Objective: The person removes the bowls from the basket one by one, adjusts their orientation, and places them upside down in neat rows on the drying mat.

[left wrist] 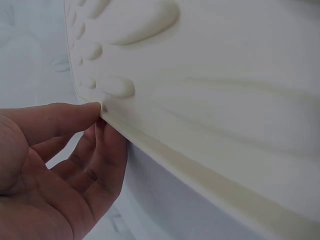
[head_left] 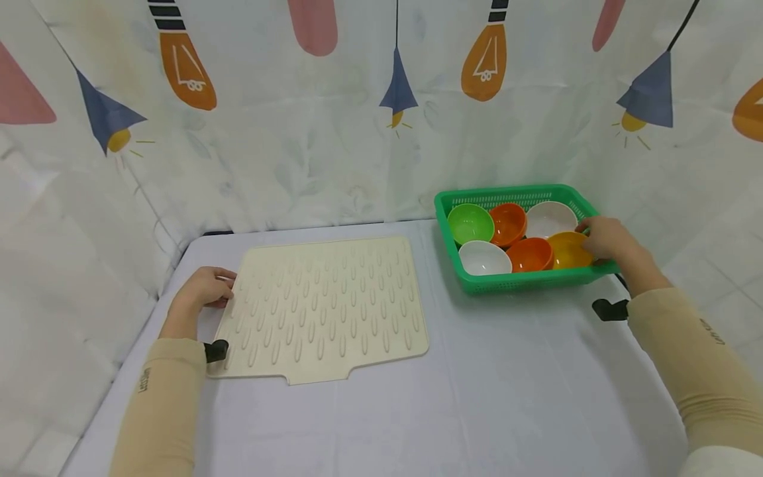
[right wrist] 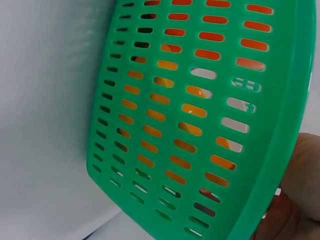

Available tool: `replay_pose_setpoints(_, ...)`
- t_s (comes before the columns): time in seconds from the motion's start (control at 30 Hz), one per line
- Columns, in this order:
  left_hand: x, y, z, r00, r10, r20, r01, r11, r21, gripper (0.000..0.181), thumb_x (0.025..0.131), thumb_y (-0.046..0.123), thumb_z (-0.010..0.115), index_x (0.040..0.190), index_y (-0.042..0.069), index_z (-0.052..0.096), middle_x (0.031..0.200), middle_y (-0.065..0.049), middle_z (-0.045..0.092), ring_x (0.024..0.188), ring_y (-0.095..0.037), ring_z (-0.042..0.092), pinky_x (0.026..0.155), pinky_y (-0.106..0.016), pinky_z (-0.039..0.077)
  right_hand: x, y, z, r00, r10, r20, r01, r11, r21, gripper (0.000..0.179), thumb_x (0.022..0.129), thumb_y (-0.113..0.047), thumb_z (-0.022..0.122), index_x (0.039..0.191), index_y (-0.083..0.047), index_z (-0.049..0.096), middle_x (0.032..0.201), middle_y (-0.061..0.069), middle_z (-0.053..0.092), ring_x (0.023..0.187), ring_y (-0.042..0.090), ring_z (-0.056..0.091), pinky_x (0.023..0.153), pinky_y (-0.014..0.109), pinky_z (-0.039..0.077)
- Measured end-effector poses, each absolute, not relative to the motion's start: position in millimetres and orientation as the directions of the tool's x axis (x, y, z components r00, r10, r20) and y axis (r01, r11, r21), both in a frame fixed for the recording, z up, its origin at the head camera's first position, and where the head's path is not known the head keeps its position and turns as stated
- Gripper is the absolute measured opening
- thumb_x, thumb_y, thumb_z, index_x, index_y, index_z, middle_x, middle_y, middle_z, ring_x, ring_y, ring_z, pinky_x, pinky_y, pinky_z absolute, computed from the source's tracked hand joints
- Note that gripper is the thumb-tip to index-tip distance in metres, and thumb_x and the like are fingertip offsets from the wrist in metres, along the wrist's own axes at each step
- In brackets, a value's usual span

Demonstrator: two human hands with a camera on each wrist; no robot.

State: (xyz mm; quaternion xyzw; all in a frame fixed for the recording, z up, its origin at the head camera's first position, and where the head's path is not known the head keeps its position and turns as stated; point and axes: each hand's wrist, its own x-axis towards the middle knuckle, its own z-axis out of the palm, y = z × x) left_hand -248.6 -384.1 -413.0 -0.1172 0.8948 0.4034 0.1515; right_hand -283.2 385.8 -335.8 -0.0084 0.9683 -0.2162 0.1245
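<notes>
A: What's closest?

B: 2 beige sleeves (head_left: 157,404), reaching in over the white-covered bench (head_left: 369,430). Left of centre, a cream draining board (head_left: 328,305) lies on it, rows of raised ovals on its upper face and a tab on its near edge

A: And the left hand (head_left: 204,288)?

B: At the board's left edge, thumb on top, fingers underneath, so it pinches that edge

A: Farther on?

B: To the right, a green perforated basket (head_left: 524,281) stands on the bench, apart from the board. Its near row, left to right: a white bowl (head_left: 484,257), an orange bowl (head_left: 529,254) and a yellow bowl (head_left: 565,252)

A: What has the right hand (head_left: 609,240) got?

B: It reaches over the basket's right end, fingers at the yellow bowl. Basket hides part of it in the right wrist view, so I can't tell whether it grips anything

A: Behind those?

B: A lime-green bowl (head_left: 471,224), a 2nd orange bowl (head_left: 507,222) and a 2nd white bowl (head_left: 550,217). Farthest, a pale backdrop (head_left: 334,159) printed with lamps and light bulbs
</notes>
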Motion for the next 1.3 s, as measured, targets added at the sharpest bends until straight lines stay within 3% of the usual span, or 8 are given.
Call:
replay_pose_setpoints(0.37, -248.0, -382.4, -413.0, -0.921, -0.096, -0.377, -0.349, 0.631, 0.693, 0.063, 0.086, -0.011, 0.062, 0.145, -0.018, 0.038, 0.127, -0.032, 0.055, 0.077, -0.015, 0.063, 0.066, -0.030, 0.058, -283.3, 388.1, -333.2, -0.986, -0.044, -0.163, 0.027, 0.912, -0.409, 0.044, 0.092, 0.001, 0.049, 0.133, 0.016, 0.049, 0.123, 0.043, 0.047, 0.070, 0.034, 0.062, 0.059, 0.040, 0.061)
replay_pose_setpoints(0.8, -252.2, -388.8, -416.5, -0.917, -0.078, -0.391, -0.352, 0.619, 0.702, 0.068, 0.085, -0.013, 0.066, 0.146, -0.017, 0.037, 0.127, -0.030, 0.053, 0.084, -0.020, 0.065, 0.069, -0.032, 0.059, -274.1, 396.4, -313.3, -0.995, 0.021, -0.094, 0.058, 0.909, -0.413, 0.043, 0.095, -0.004, 0.051, 0.134, 0.015, 0.044, 0.120, 0.043, 0.045, 0.073, 0.039, 0.064, 0.062, 0.044, 0.062)
replay_pose_setpoints(0.97, -253.1, -389.7, -418.6, -0.928, -0.056, -0.370, -0.319, 0.634, 0.704, 0.066, 0.086, -0.011, 0.065, 0.146, -0.017, 0.038, 0.127, -0.030, 0.053, 0.082, -0.016, 0.064, 0.070, -0.031, 0.059, -269.1, 397.8, -308.7, -0.997, 0.074, -0.014, 0.073, 0.897, -0.436, 0.045, 0.093, -0.005, 0.051, 0.131, 0.016, 0.044, 0.119, 0.041, 0.046, 0.077, 0.043, 0.062, 0.059, 0.043, 0.061)
replay_pose_setpoints(1.1, -253.3, -394.4, -420.3, -0.937, -0.028, -0.348, -0.283, 0.645, 0.710, 0.064, 0.087, -0.008, 0.067, 0.145, -0.017, 0.039, 0.125, -0.028, 0.053, 0.082, -0.014, 0.063, 0.070, -0.030, 0.059, -270.8, 394.5, -309.1, -0.995, 0.101, 0.015, 0.081, 0.869, -0.489, 0.047, 0.096, -0.009, 0.051, 0.135, 0.015, 0.042, 0.123, 0.042, 0.045, 0.079, 0.043, 0.064, 0.061, 0.043, 0.062)
replay_pose_setpoints(1.3, -248.6, -402.2, -422.3, -0.934, -0.002, -0.357, -0.283, 0.613, 0.738, 0.067, 0.091, -0.005, 0.069, 0.149, -0.014, 0.036, 0.138, -0.034, 0.048, 0.089, -0.012, 0.065, 0.076, -0.029, 0.059, -275.8, 376.5, -304.9, -0.996, 0.083, 0.013, 0.055, 0.765, -0.642, 0.050, 0.103, -0.014, 0.051, 0.142, 0.014, 0.038, 0.132, 0.042, 0.043, 0.081, 0.036, 0.068, 0.063, 0.043, 0.063)
